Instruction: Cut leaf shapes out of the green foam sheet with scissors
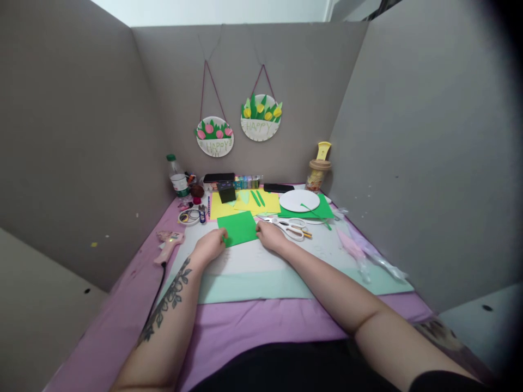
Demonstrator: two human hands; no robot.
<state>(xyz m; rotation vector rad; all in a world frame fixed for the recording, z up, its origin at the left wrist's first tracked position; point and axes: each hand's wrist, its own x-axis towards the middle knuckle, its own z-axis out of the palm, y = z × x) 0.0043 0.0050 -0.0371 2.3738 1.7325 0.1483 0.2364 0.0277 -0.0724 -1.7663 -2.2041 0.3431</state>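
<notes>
A sheet of green paper [239,227] is held between my two hands, slightly tilted over the white work surface [241,264]. My left hand [211,246] pinches its left edge, fingers curled around the border. On the opposite side, my right hand [269,235] grips the right edge with thumb and fingers closed. White-handled scissors [293,233] lie just beyond my right hand, with a yellow pencil-like stick [307,235] beside them. Behind the held sheet are yellow paper [267,203] and narrow green leaf-shaped strips [257,198].
A pink glue gun [169,247] with a cord lies at left, near a tape roll [188,217] and a bottle [178,178]. At right are a white paper plate [299,200], a lidded cup [317,175] and pink plastic-wrapped material [353,247]. Two flower-decorated plates [260,129] hang behind.
</notes>
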